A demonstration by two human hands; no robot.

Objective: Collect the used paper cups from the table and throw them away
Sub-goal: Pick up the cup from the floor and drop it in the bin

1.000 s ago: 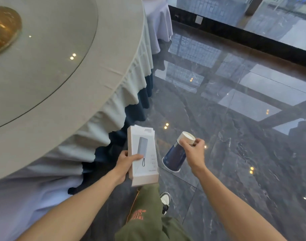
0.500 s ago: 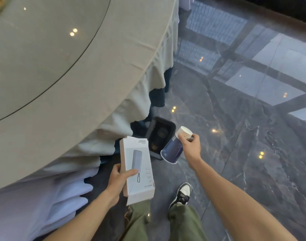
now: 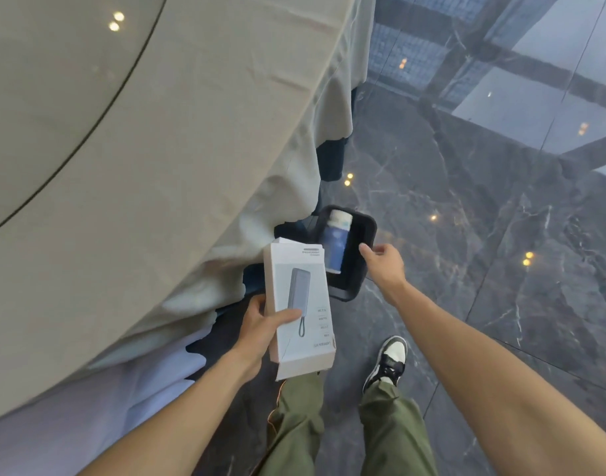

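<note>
A dark blue paper cup (image 3: 336, 242) with a white base is blurred inside the mouth of a black waste bin (image 3: 365, 255) that stands on the floor by the table's edge. My right hand (image 3: 384, 266) hovers just right of the bin's rim, fingers apart and holding nothing. My left hand (image 3: 263, 328) grips a white cardboard box (image 3: 300, 310) printed with a grey power bank, held in front of the bin's left side. The box hides part of the bin and the cup's lower end.
A large round table (image 3: 157, 149) with a beige cloth and pleated skirt fills the left. The floor (image 3: 501, 235) is dark polished marble with light reflections. My green trousers and one black-and-white shoe (image 3: 389, 362) show below.
My right hand let go of the blue cup, which now sits in the bin's mouth. The view moved closer to the bin. The box stays in my left hand.
</note>
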